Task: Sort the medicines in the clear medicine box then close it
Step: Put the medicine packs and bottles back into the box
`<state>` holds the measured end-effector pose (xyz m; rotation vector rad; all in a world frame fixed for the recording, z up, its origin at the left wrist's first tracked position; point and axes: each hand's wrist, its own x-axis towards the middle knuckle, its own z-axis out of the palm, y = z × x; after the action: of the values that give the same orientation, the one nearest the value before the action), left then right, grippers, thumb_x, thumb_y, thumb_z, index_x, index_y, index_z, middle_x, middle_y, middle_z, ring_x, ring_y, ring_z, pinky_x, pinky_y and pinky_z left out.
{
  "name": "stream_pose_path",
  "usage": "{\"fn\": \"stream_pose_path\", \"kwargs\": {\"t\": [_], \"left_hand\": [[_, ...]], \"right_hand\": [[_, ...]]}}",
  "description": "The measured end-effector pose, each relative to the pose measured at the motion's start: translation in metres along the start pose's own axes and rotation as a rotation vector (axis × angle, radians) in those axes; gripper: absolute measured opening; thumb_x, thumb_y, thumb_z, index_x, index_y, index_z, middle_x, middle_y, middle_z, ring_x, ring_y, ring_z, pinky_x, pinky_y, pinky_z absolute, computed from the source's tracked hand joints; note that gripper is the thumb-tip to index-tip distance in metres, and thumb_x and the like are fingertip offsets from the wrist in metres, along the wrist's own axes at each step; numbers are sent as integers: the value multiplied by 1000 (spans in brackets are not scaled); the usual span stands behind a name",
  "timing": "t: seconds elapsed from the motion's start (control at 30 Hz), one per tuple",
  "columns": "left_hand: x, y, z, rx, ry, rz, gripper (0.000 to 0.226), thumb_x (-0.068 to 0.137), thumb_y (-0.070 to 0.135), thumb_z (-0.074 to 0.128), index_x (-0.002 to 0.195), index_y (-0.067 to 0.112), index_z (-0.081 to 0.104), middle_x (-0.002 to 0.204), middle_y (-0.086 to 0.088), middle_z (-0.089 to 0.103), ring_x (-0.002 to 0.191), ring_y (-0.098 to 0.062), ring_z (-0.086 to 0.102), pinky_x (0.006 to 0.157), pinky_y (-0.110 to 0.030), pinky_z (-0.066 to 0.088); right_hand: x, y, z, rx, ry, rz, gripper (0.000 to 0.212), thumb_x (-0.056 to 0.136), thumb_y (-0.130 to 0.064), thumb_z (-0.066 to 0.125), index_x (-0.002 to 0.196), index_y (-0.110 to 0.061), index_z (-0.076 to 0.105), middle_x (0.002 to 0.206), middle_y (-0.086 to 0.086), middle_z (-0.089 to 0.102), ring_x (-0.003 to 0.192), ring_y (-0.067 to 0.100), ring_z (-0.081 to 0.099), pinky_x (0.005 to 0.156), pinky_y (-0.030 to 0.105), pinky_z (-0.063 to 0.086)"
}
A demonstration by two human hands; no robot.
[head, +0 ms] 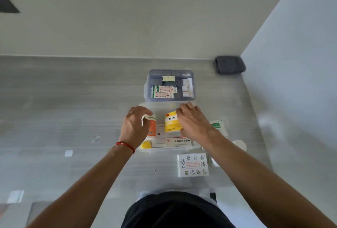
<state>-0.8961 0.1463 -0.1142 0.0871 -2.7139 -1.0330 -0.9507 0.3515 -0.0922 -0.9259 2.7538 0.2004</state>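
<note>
The clear medicine box (pixel 169 149) lies open on the grey floor in front of me. Inside it are a yellow carton (pixel 171 121), a white carton with red print (pixel 179 142), a yellow-capped item (pixel 145 144) and an orange-and-white bottle (pixel 152 127). My left hand (pixel 134 126) curls around that bottle at the box's left side. My right hand (pixel 193 121) rests on the right edge of the yellow carton, fingers bent over it. Beyond the box stands a blue-tinted tray (pixel 148 85) holding green-and-white sachets (pixel 162 92) and small white packets (pixel 187 88).
A white carton with plant drawings (pixel 193 164) lies on the floor near my right forearm. A green-and-white pack (pixel 218 125) and white round lids (pixel 240 144) sit to the right of the box. A dark grey cloth roll (pixel 229 64) sits in the far corner by the wall.
</note>
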Motion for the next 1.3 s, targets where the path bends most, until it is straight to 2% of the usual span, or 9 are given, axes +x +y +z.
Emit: {"fn": "stream_pose_path", "kwargs": {"t": [0.2, 0.4, 0.57, 0.73, 0.83, 1.0, 1.1, 1.2, 1.3], "left_hand": [[-3, 7, 8, 111, -102, 147, 25, 68, -15, 60, 83, 0, 74, 90, -12, 72, 93, -34, 64, 79, -45, 55], [-3, 18, 28, 175, -401, 169, 35, 82, 0, 60, 110, 12, 75, 116, -5, 72, 113, -26, 63, 93, -39, 53], [14, 28, 52, 353, -918, 129, 44, 96, 16, 44, 134, 29, 60, 145, 5, 53, 134, -20, 48, 110, -45, 41], [22, 33, 70, 545, -1103, 117, 52, 100, 38, 37, 152, 27, 38, 164, 0, 25, 150, -24, 27, 120, -48, 28], [21, 29, 74, 599, -1151, 143, 58, 102, 42, 32, 157, 24, 23, 169, 1, 5, 155, -21, 11, 123, -48, 18], [26, 36, 69, 410, -1090, 15, 49, 104, 29, 35, 153, 21, 37, 166, -2, 19, 152, -23, 23, 123, -39, 20], [20, 48, 58, 212, -816, 0, 39, 96, 16, 46, 132, 21, 62, 144, -4, 55, 124, -24, 57, 106, -39, 46], [2, 64, 46, 62, -468, 77, 31, 87, 4, 51, 104, 16, 74, 113, -2, 73, 101, -18, 68, 89, -35, 56], [-23, 75, 39, -55, -250, 188, 29, 79, -10, 54, 86, 9, 75, 89, -2, 76, 81, -14, 69, 75, -31, 59]], "right_hand": [[7, -5, 21, -8, -35, -17, 51, 90, -12, 67, 138, -4, 50, 137, 13, 51, 126, 30, 48, 97, 43, 51], [6, -5, 32, -20, 35, -9, 33, 94, -5, 60, 127, -8, 64, 126, 9, 55, 124, 29, 47, 94, 41, 46], [-13, 14, 19, 273, 210, -24, 34, 93, 2, 60, 124, -9, 70, 127, 6, 63, 121, 24, 51, 103, 37, 47], [-65, 43, 13, 501, 470, 125, 30, 91, 4, 57, 112, -8, 74, 137, 8, 59, 127, 24, 53, 98, 34, 52], [-95, 50, 23, 545, 506, 202, 27, 88, 5, 64, 106, -12, 74, 123, 1, 65, 114, 19, 60, 88, 30, 55], [-134, 38, 48, 541, 404, 79, 12, 87, -7, 73, 97, -15, 72, 95, -5, 71, 89, 14, 65, 72, 33, 58], [-142, 41, 54, 523, 342, 126, 9, 87, -11, 74, 95, -15, 73, 95, -5, 73, 89, 17, 64, 77, 36, 54], [-139, 49, 49, 506, 265, 169, 8, 89, -16, 72, 97, -18, 74, 97, -7, 75, 93, 15, 65, 84, 35, 51], [-132, 47, 49, 458, 87, -1, 11, 95, -28, 65, 102, -23, 72, 98, -12, 72, 94, 9, 60, 94, 34, 47]]}}
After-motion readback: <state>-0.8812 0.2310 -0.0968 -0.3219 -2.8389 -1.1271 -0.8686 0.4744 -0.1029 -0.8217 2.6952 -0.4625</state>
